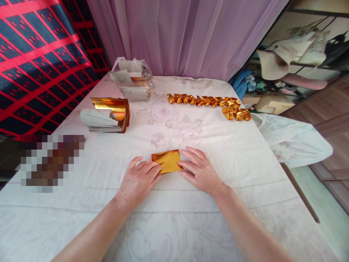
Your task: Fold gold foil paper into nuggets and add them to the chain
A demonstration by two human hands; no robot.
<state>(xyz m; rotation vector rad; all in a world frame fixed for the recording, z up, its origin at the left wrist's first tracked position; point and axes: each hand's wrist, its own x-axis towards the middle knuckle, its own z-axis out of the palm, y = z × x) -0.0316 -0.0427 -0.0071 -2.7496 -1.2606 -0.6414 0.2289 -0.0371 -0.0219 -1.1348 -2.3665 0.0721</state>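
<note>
- Paper point(169, 162): a gold, shiny rectangle lying flat on the surface point(196, 225), between the two hands.
- Left hand point(141, 178): fingers at the paper's lower left corner, index finger and thumb near each other; whether they pinch it cannot be told.
- Right hand point(200, 171): fingers loosely spread, tips at the paper's right edge, with no grip closed around it.
- Stack of sheets point(106, 125): gold and pale, partly curled, beyond the left hand.
- Plastic bag point(133, 82): contains further sheets, behind the stack.
- Folded gold pieces point(203, 100): arranged in a row, far right.
</note>
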